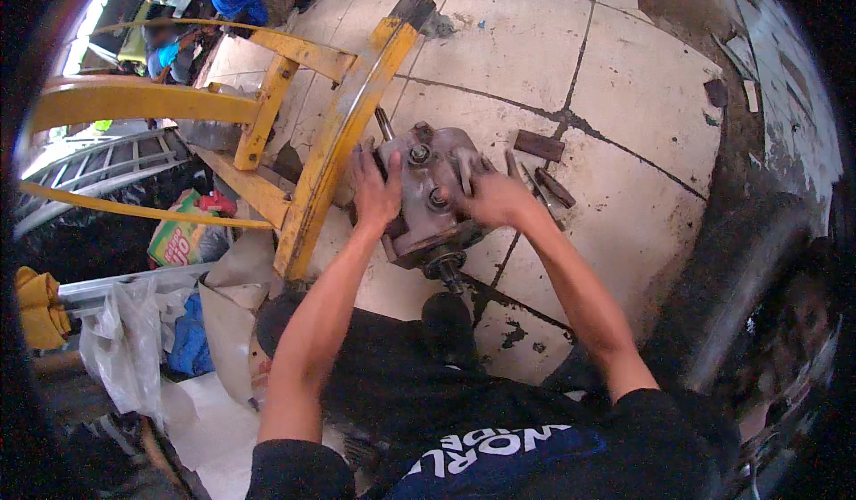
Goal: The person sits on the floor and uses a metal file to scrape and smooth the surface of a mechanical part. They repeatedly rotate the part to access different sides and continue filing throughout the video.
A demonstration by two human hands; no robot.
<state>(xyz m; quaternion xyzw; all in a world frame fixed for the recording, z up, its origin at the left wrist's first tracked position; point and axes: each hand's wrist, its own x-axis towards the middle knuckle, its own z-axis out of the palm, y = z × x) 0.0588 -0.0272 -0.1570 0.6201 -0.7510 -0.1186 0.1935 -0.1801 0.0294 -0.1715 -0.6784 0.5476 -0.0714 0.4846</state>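
Observation:
A heavy grey metal gear housing (428, 219) stands on the tiled floor in front of me. Shafts stick out at its upper left and at its near end. My left hand (377, 186) lies along the left side of the housing, with its fingers stretched out. At the right side, my right hand (492, 198) is closed by the lower bolt (439, 197), its fingers bent and blurred. What sits between those fingers is hard to make out. Another bolt (419, 153) shows higher on the housing.
A yellow metal frame (334, 148) rises close on the left. Right of the housing lie a dark rectangular block (539, 146) and several slim tools (555, 188). Plastic sheeting (129, 344) and a green-and-red bag (183, 232) are at the left. Other people are at the far left.

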